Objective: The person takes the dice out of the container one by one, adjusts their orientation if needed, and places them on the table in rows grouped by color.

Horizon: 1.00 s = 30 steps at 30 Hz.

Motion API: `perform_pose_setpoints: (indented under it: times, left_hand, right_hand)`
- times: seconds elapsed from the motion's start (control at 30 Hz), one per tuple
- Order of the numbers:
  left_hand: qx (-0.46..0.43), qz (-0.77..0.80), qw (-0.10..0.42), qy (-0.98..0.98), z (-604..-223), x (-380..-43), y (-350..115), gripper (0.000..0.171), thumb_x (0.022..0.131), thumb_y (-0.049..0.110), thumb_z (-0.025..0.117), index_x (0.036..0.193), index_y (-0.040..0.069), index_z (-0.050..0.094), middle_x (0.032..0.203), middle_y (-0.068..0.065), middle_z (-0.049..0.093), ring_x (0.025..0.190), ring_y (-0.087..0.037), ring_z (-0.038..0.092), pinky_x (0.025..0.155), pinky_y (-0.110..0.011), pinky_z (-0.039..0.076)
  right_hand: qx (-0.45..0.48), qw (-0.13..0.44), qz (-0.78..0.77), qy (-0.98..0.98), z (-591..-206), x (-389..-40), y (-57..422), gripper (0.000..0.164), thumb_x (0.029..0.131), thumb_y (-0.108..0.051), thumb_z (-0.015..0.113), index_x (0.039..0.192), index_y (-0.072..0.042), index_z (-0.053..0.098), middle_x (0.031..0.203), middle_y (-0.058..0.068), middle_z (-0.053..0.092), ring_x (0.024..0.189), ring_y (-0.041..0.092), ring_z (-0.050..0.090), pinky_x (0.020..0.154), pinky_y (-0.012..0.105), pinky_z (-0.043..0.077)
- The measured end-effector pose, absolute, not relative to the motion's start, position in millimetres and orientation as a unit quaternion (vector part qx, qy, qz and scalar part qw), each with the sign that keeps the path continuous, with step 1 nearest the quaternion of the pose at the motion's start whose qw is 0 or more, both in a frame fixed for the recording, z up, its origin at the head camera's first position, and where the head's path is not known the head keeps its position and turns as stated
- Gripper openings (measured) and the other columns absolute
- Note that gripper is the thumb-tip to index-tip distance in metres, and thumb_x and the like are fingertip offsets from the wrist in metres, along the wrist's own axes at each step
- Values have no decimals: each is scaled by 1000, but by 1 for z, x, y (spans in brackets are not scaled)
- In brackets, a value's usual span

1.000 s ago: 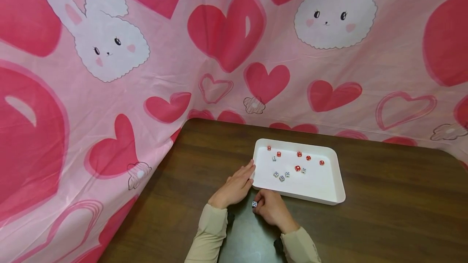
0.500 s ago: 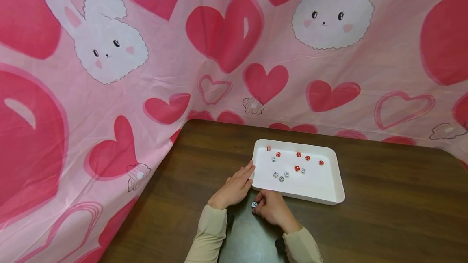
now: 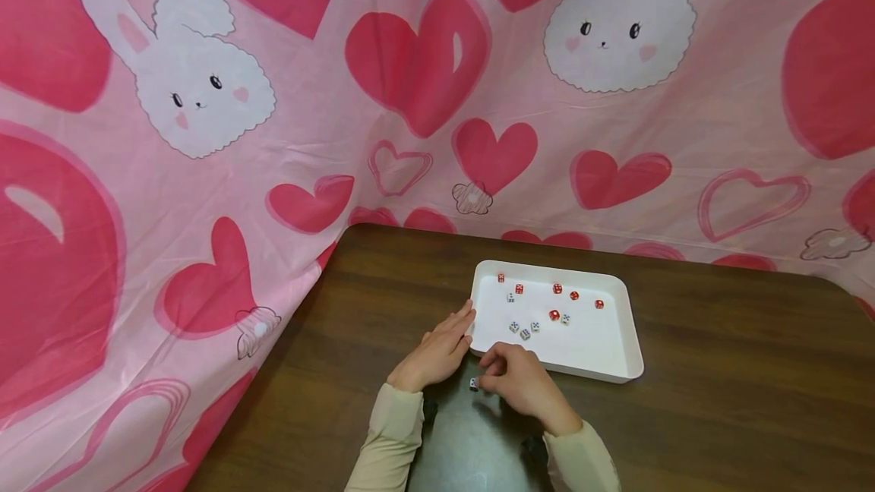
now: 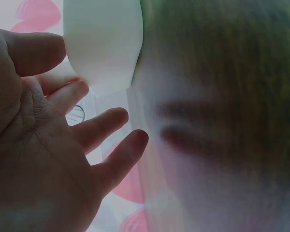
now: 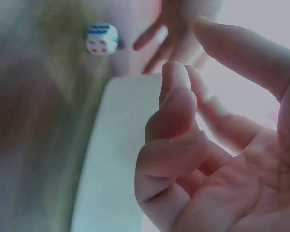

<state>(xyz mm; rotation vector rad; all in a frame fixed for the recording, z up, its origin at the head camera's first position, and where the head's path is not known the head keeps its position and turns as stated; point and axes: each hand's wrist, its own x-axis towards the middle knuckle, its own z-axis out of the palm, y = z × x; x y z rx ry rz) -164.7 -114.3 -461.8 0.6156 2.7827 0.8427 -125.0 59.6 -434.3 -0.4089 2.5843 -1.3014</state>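
A white die point(image 3: 474, 384) with coloured dots lies on the table, near the tray's front-left corner. My right hand point(image 3: 522, 382) is just right of it, its thumb and forefinger apart and holding nothing. In the right wrist view the same die point(image 5: 101, 38) shows blue and red dots and stands clear of the fingers. My left hand point(image 3: 437, 349) touches the left side of the white tray point(image 3: 601, 367) with loosely extended fingers. The left wrist view shows the left palm point(image 4: 43, 159) beside the tray wall point(image 4: 104, 43).
Several red dice point(image 3: 554, 315) and several white dice point(image 3: 525, 334) lie scattered in the tray. Brown wooden table point(image 3: 738, 370) surrounds it. A pink curtain point(image 3: 307, 112) with hearts and rabbits hangs behind and along the left.
My right hand held the die at its fingertips before; now it has let go and shifted slightly up and right. The die sits on the table. The left hand has stayed put.
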Motion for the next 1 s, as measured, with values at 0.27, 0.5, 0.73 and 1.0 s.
perform_pose_setpoints:
  times: [0.27, 0.5, 0.73, 1.0]
  left_hand:
    - [205, 288, 87, 931, -460, -163, -116, 50, 96, 28, 37, 143, 17, 23, 150, 8, 11, 136, -24, 21, 100, -62, 20]
    - [204, 292, 92, 930, -461, -162, -118, 50, 96, 28, 37, 143, 18, 22, 150, 8, 11, 137, -24, 20, 101, -61, 19]
    - [203, 292, 95, 930, -462, -163, -118, 50, 96, 29, 37, 143, 19, 22, 150, 10, 11, 137, -24, 20, 102, -60, 20]
    - [210, 288, 96, 929, -462, -163, -119, 49, 97, 28, 36, 143, 18, 23, 151, 8, 12, 137, -23, 20, 101, -59, 20]
  right_hand:
    - [-116, 45, -443, 888, -424, -131, 68, 18, 74, -21, 72, 84, -9, 63, 70, -5, 60, 62, 11, 51, 58, 21, 41]
    - [-87, 12, -450, 889, -422, -138, 78, 18, 75, -20, 71, 87, -9, 64, 73, -3, 61, 62, 13, 49, 58, 22, 40]
    - [-53, -21, -441, 896, -430, -148, 87, 18, 77, -21, 69, 91, -9, 64, 77, 0, 61, 69, 14, 50, 63, 25, 41]
    - [-25, -52, -386, 921, -442, -157, 92, 24, 76, -20, 69, 93, -4, 64, 91, 10, 62, 86, 25, 47, 72, 33, 37]
